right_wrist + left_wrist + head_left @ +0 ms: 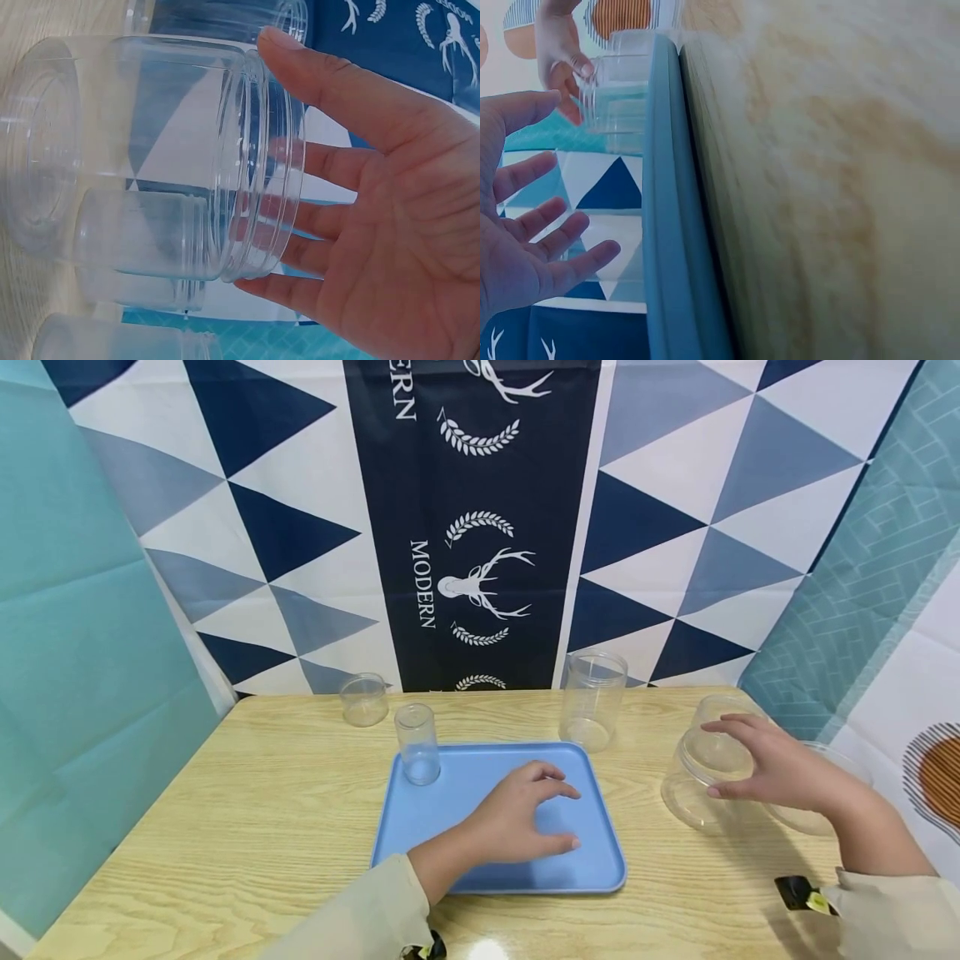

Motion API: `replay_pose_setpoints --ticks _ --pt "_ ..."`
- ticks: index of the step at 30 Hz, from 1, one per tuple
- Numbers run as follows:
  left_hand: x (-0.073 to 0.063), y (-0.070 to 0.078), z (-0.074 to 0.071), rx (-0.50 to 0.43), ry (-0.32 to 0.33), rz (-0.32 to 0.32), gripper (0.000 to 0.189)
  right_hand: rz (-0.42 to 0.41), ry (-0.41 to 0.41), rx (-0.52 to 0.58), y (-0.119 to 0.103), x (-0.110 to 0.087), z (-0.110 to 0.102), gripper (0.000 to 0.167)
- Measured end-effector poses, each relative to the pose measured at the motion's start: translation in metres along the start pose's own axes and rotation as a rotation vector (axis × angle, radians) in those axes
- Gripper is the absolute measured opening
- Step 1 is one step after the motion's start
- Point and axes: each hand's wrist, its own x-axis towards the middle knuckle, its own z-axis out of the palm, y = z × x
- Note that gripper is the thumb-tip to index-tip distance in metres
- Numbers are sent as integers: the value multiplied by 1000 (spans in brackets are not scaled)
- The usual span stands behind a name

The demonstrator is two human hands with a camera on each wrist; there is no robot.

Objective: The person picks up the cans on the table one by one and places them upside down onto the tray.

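Note:
My left hand (521, 822) hovers over the blue tray (480, 881) with its fingers spread and nothing between them. In the left wrist view that hand (525, 225) shows its fingers apart beside the tray's edge (667, 187). On the tray's far left corner stands a clear, narrow jar (417, 747). My right hand (787, 768) spans the rim of a wide clear jar (686, 793) standing on the table at right. In the right wrist view its thumb is by one side of this jar's rim (251, 172), fingers beyond; firm contact cannot be told.
A small clear jar (364, 700) stands at the table's back left. Behind the tray's far right corner stands a tall clear jar (592, 702). More clear jars, including one at far right (836, 768), stand close around my right hand. A patterned cloth (300, 552) hangs behind the table.

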Motion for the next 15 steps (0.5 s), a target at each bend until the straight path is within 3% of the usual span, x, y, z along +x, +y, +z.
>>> replay_pose_setpoints --ticks 6,15 --pt "7 1 4 -16 -7 -16 47 8 -45 2 2 10 -1 84" --pt "16 6 9 -178 6 -104 46 -15 -84 13 6 16 -1 87"
